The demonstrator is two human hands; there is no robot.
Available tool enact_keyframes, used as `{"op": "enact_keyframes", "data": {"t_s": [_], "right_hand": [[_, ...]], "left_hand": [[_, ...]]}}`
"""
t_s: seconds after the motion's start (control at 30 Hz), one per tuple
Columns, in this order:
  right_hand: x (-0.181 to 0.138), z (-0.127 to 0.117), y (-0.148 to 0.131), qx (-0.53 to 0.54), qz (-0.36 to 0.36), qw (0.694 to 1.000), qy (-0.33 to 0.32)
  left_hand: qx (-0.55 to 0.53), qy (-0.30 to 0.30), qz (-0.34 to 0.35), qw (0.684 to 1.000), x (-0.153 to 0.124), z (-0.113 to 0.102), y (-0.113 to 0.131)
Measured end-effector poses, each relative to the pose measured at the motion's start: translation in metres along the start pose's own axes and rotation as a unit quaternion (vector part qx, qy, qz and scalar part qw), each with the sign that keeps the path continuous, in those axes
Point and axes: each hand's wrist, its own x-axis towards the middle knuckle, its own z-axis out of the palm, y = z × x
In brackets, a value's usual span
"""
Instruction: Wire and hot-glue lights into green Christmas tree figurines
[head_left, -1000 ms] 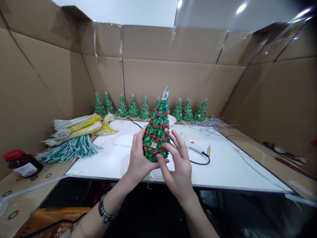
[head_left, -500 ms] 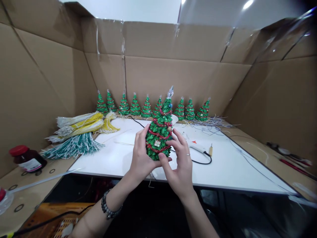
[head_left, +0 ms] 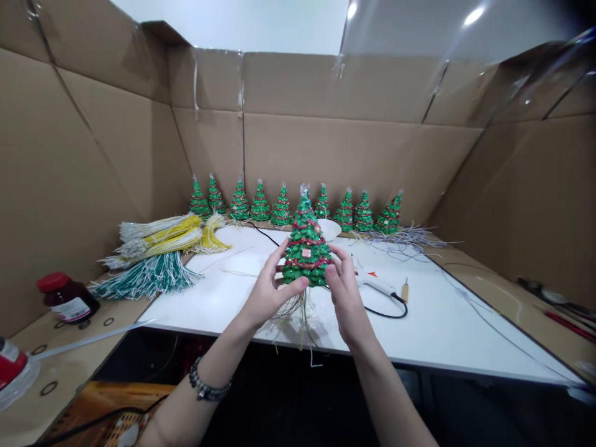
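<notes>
Between both hands a small green Christmas tree figurine [head_left: 307, 242] stands upright in the air, with red garlands, a pale square ornament and a clear topper. My left hand [head_left: 274, 288] grips its left side, thumb across the lower front. Fingers of my right hand [head_left: 345, 285] close on the right side near the base. Thin wires [head_left: 302, 310] hang down from underneath the tree over the table's front edge. Some fingertips are hidden behind the tree.
Several similar trees [head_left: 282, 206] line the cardboard back wall. Wire bundles [head_left: 153, 248] and a dark red-capped jar [head_left: 67, 298] are on the left. A corded soldering iron [head_left: 379, 285] lies right on the white table [head_left: 186, 310], before a white dish [head_left: 329, 230].
The tree has turned from a tilt to upright, its front facing me, and the hanging wires now show below it. My right hand has shifted to its right side.
</notes>
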Motion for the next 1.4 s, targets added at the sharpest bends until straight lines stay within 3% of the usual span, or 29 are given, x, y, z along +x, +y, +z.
{"op": "enact_keyframes", "data": {"t_s": [0.1,0.3,0.4,0.47,0.53,0.6,0.77,0.93,1.1,1.17,1.27,1.4], "right_hand": [[0.014,0.011,-0.016,0.050,-0.007,0.995,-0.080],[0.068,0.054,-0.038,0.024,-0.039,0.977,-0.208],[0.097,0.077,-0.019,-0.143,-0.078,0.967,-0.196],[0.105,0.089,0.003,-0.331,-0.107,0.908,-0.235],[0.104,0.097,0.027,-0.383,-0.113,0.879,-0.260],[0.097,0.102,0.049,-0.374,-0.119,0.882,-0.261],[0.084,0.096,0.080,-0.308,-0.135,0.911,-0.241],[0.096,0.061,0.072,-0.191,-0.045,0.966,-0.169],[0.092,0.012,0.022,-0.113,-0.062,0.990,-0.052],[0.076,0.000,-0.006,-0.019,-0.106,0.994,0.012],[0.046,-0.004,-0.047,0.137,-0.182,0.970,0.085],[0.018,0.009,-0.087,0.201,-0.245,0.941,0.121]], "left_hand": [[-0.036,0.050,0.075,0.995,0.007,-0.012,0.002],[-0.194,0.155,0.160,0.955,0.008,-0.042,0.031],[-0.186,0.195,0.191,0.944,0.003,-0.059,0.048],[-0.180,0.203,0.204,0.940,0.001,-0.066,0.055],[-0.179,0.219,0.218,0.934,-0.001,-0.068,0.059],[-0.183,0.233,0.223,0.929,-0.001,-0.065,0.060],[-0.201,0.222,0.195,0.934,0.001,-0.055,0.056],[-0.197,0.191,0.209,0.939,0.004,-0.051,0.042],[-0.139,0.175,0.261,0.939,0.008,-0.042,0.032],[-0.105,0.175,0.280,0.938,0.010,-0.039,0.028],[-0.060,0.176,0.297,0.937,0.011,-0.036,0.022],[-0.033,0.138,0.287,0.947,0.013,-0.034,0.011]]}}
